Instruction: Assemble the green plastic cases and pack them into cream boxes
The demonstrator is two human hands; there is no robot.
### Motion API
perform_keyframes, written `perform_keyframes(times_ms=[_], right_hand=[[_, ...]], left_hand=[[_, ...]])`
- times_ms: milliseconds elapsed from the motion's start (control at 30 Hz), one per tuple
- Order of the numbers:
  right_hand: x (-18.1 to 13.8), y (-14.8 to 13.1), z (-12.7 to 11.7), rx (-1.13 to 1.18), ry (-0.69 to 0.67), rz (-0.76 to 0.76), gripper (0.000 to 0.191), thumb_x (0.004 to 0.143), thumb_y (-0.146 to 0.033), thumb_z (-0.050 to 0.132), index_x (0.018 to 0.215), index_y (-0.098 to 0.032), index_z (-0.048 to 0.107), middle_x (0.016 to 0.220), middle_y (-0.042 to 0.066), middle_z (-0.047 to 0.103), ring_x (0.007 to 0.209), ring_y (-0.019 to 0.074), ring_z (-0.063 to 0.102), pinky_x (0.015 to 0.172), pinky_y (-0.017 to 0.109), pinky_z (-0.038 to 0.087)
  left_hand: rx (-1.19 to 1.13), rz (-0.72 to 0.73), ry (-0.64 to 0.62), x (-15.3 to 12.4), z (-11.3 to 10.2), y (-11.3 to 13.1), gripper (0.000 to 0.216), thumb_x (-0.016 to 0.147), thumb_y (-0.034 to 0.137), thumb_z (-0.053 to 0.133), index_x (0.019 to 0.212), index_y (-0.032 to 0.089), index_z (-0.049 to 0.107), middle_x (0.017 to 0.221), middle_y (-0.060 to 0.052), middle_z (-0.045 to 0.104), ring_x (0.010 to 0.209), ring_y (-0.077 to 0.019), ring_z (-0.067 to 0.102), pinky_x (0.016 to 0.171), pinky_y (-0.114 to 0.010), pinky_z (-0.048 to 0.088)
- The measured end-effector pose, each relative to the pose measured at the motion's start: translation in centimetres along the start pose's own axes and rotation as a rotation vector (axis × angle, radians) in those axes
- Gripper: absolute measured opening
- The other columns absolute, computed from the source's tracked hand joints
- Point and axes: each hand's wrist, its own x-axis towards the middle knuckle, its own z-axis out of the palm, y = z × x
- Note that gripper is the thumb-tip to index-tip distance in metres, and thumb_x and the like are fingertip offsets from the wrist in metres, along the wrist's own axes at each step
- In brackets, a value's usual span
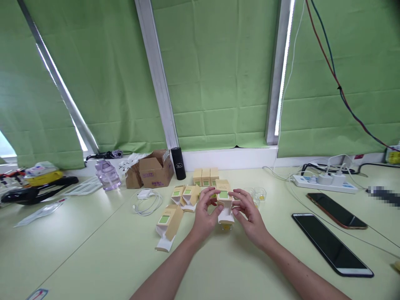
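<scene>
A small tan cardboard box (223, 186) with a green square on it is between my two hands, its white-lined end flap hanging open toward me. My left hand (203, 214) grips its left side, with the thumb near the open end. On the opposite side, the fingers and thumb of my right hand (252, 218) close on the box. Just under the flap shows a small clear item with yellow in it (226, 227), mostly hidden. Another open box (170, 221) lies to the left, and two more open boxes (186, 196) lie behind it.
Three closed boxes (205, 175) stand in a row at the back. Small clear containers (260, 193) sit behind my right hand. Two phones (333, 243) and a power strip (325, 184) are on the right. A carton (154, 173), black bottle (178, 163) and purple bottle (107, 175) stand back left.
</scene>
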Motion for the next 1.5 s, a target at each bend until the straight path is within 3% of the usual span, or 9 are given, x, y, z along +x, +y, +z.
perform_keyframes(times_ms=[600, 1100, 1267, 1500], right_hand=[[0.1, 0.3, 0.1, 0.064, 0.004, 0.014, 0.036, 0.099, -0.041, 0.06, 0.135, -0.038, 0.061, 0.148, 0.009, 0.038, 0.098, 0.0209, 0.068, 0.09, 0.043, 0.061], [0.3, 0.4, 0.5, 0.06, 0.083, 0.065, 0.034, 0.097, -0.046, 0.063, 0.128, -0.032, 0.064, 0.146, 0.011, 0.041, 0.092, 0.0189, 0.068, 0.088, 0.043, 0.063], [0.4, 0.7, 0.3, 0.039, 0.11, 0.068, 0.033, 0.097, -0.047, 0.062, 0.126, -0.032, 0.064, 0.146, 0.011, 0.043, 0.093, 0.0195, 0.069, 0.087, 0.041, 0.062], [0.6, 0.8, -0.1, 0.044, 0.149, 0.082, 0.034, 0.097, -0.046, 0.062, 0.127, -0.031, 0.063, 0.146, 0.011, 0.044, 0.093, 0.0201, 0.071, 0.08, 0.037, 0.062]], left_hand=[[0.069, -0.021, 0.027, -0.1, 0.3, 0.1, 0.028, 0.088, 0.026, 0.071, 0.116, 0.025, 0.07, 0.136, -0.01, 0.051, 0.108, -0.0236, 0.064, 0.087, -0.036, 0.051], [0.161, -0.005, 0.017, -0.4, 0.5, 0.5, 0.028, 0.089, 0.026, 0.071, 0.118, 0.028, 0.069, 0.135, -0.009, 0.051, 0.112, -0.0239, 0.059, 0.09, -0.037, 0.049], [0.184, -0.013, -0.051, -0.7, 0.3, 0.9, 0.036, 0.092, 0.039, 0.07, 0.127, 0.031, 0.066, 0.138, -0.011, 0.047, 0.113, -0.026, 0.058, 0.095, -0.042, 0.048], [0.117, 0.009, -0.274, -0.9, -0.4, 1.3, 0.071, 0.091, 0.065, 0.062, 0.153, 0.035, 0.045, 0.156, -0.011, 0.028, 0.145, -0.0362, 0.035, 0.12, -0.053, 0.033]])
